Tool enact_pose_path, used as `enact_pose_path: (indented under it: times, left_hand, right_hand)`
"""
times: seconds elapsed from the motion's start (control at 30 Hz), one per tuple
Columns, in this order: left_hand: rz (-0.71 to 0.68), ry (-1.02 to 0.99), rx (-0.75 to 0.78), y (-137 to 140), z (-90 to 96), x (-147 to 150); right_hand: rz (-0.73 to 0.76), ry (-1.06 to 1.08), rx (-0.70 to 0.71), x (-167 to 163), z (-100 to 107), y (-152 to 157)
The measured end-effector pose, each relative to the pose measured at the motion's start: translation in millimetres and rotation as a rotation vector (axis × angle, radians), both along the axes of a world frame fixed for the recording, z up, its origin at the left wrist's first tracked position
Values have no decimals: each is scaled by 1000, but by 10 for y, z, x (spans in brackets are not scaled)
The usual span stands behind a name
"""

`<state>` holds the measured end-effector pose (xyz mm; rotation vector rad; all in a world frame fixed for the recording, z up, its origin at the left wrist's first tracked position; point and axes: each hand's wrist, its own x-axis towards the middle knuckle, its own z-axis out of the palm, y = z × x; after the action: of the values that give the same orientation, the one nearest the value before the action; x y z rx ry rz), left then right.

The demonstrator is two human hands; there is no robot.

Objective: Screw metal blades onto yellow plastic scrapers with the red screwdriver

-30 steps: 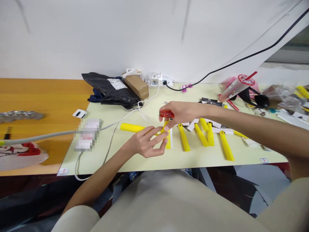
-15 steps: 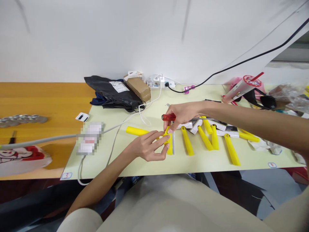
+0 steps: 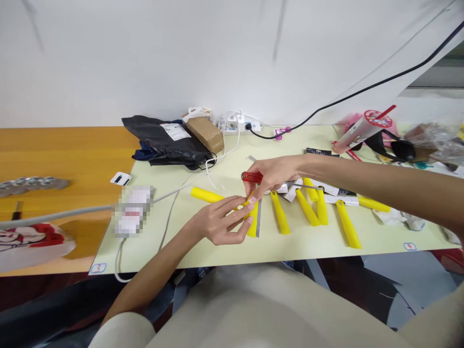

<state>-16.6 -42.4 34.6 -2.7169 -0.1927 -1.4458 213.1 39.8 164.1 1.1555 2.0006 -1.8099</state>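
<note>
My left hand is closed, its fingertips pinching the head of a yellow scraper with a thin metal blade along its right side. The scraper's yellow handle points left behind the fingers. My right hand wraps round a screwdriver with a red handle; its metal shaft runs to the right beneath the wrist. The right thumb and a fingertip also meet at the scraper's head, close to the left fingertips. What lies between those fingertips is too small to make out.
Several yellow-handled scrapers with card sleeves lie to the right. A black plastic parcel, a cardboard box and a power strip stand along the wall. White cables cross the left side; a drink cup leans at the back right.
The scraper's head has tilted slightly, its lower end swinging left and toward me. Both hands keep their grips, and the camera view has shifted a little.
</note>
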Motion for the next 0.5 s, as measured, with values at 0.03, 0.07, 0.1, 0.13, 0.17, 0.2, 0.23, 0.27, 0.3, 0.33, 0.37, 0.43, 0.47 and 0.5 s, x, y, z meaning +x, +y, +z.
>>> enact_pose_path:
  times: [0.03,0.07,0.1,0.13,0.17,0.2,0.23,0.27,0.3,0.33,0.37,0.43,0.47,0.5]
  left_hand:
    - [3,-35,-74,-13,28,12]
    - [8,-72,-166,-29,54,26]
    - [18,-102,-266,-45,74,41]
    - [32,-124,-359,-60,86,56]
    - [43,-131,-429,-71,89,70]
    - [56,-134,-477,-77,83,82]
    - [69,-144,-501,-77,69,93]
    - [77,-163,-505,-73,48,101]
    - [71,-187,-492,-64,23,108]
    - [54,-213,-479,-53,-2,114]
    - [36,-251,-475,-43,-23,122]
    - [24,-354,-551,-23,-46,149]
    - [36,-429,-637,-14,-44,171]
    - [55,-527,-744,-3,-32,199]
  right_hand:
    - [-5,3,-22,10,18,2]
    - [2,5,-40,18,39,4]
    - [10,9,-39,26,61,4]
    - [19,12,-24,32,84,4]
    - [27,14,5,38,106,2]
    - [30,16,44,44,126,0]
    - [29,19,89,52,142,-1]
    - [26,21,135,63,154,-2]
    - [28,24,177,77,160,0]
    - [34,34,219,95,161,4]
    - [41,52,266,117,158,10]
    - [50,89,369,168,145,19]
    - [46,108,421,194,137,18]
    - [34,125,471,216,128,12]
